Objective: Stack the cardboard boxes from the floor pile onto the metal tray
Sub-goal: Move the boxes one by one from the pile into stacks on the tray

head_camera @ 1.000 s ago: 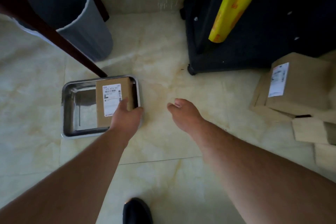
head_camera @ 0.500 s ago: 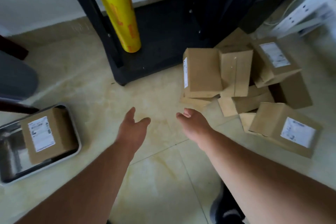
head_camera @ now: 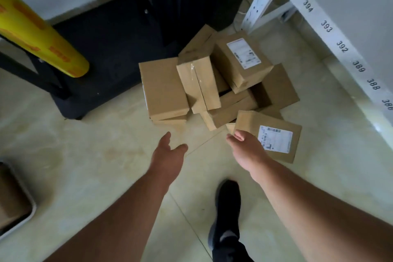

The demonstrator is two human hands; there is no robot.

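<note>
While my left hand (head_camera: 168, 155) and right hand (head_camera: 246, 151) hang open and empty, I judge the nearest labelled box (head_camera: 274, 134) light and rigid; grip opposite sides.

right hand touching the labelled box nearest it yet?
Cannot tell. In the head view the right hand overlaps the near edge of the labelled box, fingers open, but from above no contact or gap shows plainly.

Pale tiled floor (head_camera: 89, 155) under your feet.
Your box pile (head_camera: 217, 89) sits on it; left of the pile stands a black rack base (head_camera: 102, 66), far left the metal tray (head_camera: 25, 204), right a white numbered shelf upright (head_camera: 331, 36).
</note>
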